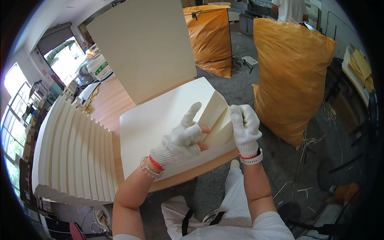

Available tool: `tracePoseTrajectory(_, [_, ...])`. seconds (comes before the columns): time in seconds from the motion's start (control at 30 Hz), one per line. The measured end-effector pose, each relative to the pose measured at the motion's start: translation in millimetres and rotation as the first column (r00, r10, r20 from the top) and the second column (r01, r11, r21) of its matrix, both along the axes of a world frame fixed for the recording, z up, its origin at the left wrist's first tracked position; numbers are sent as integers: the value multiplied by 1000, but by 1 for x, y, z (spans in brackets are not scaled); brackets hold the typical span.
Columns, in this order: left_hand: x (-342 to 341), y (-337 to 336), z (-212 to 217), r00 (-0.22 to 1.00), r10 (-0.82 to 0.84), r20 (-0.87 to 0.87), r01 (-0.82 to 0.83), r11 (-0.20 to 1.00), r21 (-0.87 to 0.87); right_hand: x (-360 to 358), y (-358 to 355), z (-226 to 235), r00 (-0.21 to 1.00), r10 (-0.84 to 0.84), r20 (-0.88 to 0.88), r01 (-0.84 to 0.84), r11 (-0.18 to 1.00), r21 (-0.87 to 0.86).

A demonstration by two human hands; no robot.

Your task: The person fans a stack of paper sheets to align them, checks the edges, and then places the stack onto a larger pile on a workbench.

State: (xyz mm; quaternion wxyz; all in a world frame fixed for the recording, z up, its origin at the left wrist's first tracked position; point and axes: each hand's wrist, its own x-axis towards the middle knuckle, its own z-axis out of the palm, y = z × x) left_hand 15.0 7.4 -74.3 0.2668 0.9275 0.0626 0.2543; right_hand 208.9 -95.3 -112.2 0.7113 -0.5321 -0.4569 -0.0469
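Note:
A stack of large cream card sheets (pixel 160 114) lies on the wooden table in front of me, with its right part fanned into separate layers. My left hand (pixel 181 140), in a white knitted glove with two bare fingertips, rests on top with fingers spread. Those bare fingertips touch the stack's fanned edge. At the right end, my right hand (pixel 245 126), also gloved, is closed on the corner of the fanned sheets (pixel 223 130). How many sheets it pinches is hidden by the fingers.
A tall pile of cream sheets in staggered batches (pixel 76 152) stands at left on the wooden table (pixel 110 98). One large board (pixel 144 48) rises behind my stack. Orange sacks (pixel 294 76) stand beyond, near paper scraps. A person (pixel 291 11) is at the back.

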Motion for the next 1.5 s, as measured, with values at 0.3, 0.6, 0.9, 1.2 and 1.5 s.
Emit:
tracePoseTrajectory(0.3, [0, -6, 8, 999, 16, -36, -19, 997, -74, 1, -3, -1, 999, 43, -19, -43, 999, -15])
tracePoseTrajectory(0.6, [0, -4, 9, 998, 10, -70, -12, 1000, -21, 0, 0, -4, 999, 6, -36, -6, 1000, -2])
tracePoseTrajectory(0.9, [1, -4, 5, 999, 22, -40, -25, 998, -59, 2, 0, -4, 1000, 4, -14, -4, 1000, 14])
tracePoseTrajectory(1.2, [2, 4, 4, 996, -56, -74, 62, 994, 86, 2, 0, -6, 999, 18, -34, -17, 1000, 9])
tracePoseTrajectory(1.5, [0, -1, 1, 999, 5, -42, -7, 998, -55, 1, 1, -7, 1000, -10, -29, 11, 999, 31])
